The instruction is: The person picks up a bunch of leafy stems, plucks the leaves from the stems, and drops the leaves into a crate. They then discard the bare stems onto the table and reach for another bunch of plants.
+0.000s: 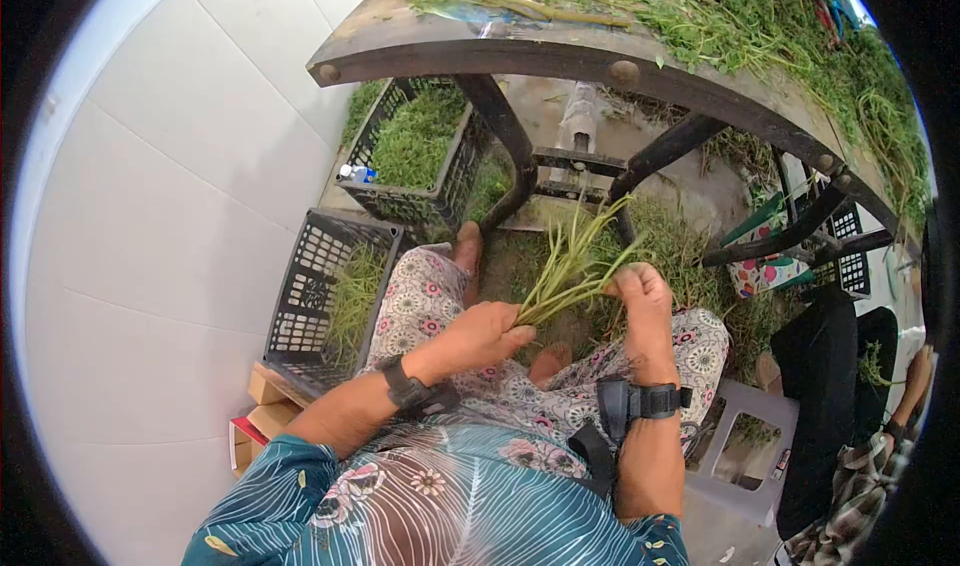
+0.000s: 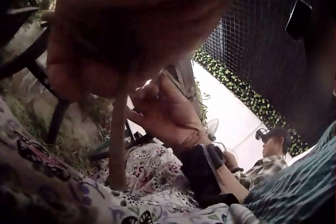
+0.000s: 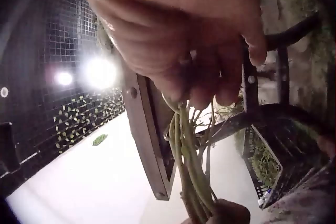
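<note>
Holding green stems [image 1: 548, 295] between patterned trouser legs [image 1: 408, 301], before the near edge of the wooden table [image 1: 500, 56], clamping the fingers of the left hand [image 1: 482, 336] round them, pinching one between fingertips of the right hand [image 1: 645, 294]

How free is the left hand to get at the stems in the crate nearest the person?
Probably yes: the crate is open-topped beside the left leg, with nothing covering the stems. But the left hand grips a bundle, so it might need emptying first.
</note>
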`<action>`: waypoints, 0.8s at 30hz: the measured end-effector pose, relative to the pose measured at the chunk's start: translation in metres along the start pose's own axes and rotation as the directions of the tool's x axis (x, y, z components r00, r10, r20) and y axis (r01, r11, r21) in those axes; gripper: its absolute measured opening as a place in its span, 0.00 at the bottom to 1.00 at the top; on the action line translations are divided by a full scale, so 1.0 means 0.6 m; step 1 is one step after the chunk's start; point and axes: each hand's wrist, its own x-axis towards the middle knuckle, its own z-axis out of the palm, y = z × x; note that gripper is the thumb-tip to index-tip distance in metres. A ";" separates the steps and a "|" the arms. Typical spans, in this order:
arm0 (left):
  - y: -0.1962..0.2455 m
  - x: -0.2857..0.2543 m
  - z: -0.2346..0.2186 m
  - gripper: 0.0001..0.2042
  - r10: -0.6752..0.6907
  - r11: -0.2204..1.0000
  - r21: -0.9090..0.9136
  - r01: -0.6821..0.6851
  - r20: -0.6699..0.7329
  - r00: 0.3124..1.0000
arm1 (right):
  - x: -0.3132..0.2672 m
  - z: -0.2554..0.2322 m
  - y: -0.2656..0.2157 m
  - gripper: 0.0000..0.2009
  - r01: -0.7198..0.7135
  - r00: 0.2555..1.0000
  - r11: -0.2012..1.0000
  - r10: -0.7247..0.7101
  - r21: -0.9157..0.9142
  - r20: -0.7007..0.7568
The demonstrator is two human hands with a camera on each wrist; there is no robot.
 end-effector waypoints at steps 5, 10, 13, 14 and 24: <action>-0.004 0.003 0.000 0.12 -0.006 0.999 -0.042 0.007 0.029 1.000 | 0.001 -0.011 0.005 0.13 0.010 1.000 0.999 -0.011 0.045 0.021; -0.002 0.001 -0.002 0.12 -0.023 0.998 -0.064 0.025 0.030 0.999 | -0.019 0.019 -0.017 0.12 -0.039 0.966 0.992 0.068 -0.119 0.251; -0.004 0.001 -0.002 0.12 -0.003 0.998 -0.058 0.005 0.034 0.999 | -0.017 0.020 -0.017 0.11 -0.021 0.971 0.994 0.046 -0.104 0.236; 0.000 0.001 -0.006 0.12 0.019 0.998 -0.059 -0.017 0.039 0.999 | -0.016 0.019 -0.019 0.11 -0.027 0.976 0.996 0.046 -0.088 0.214; -0.002 0.002 -0.006 0.12 0.011 0.981 -0.196 0.014 0.125 0.992 | 0.021 -0.034 0.032 0.11 -0.053 0.997 0.949 0.070 0.311 -0.044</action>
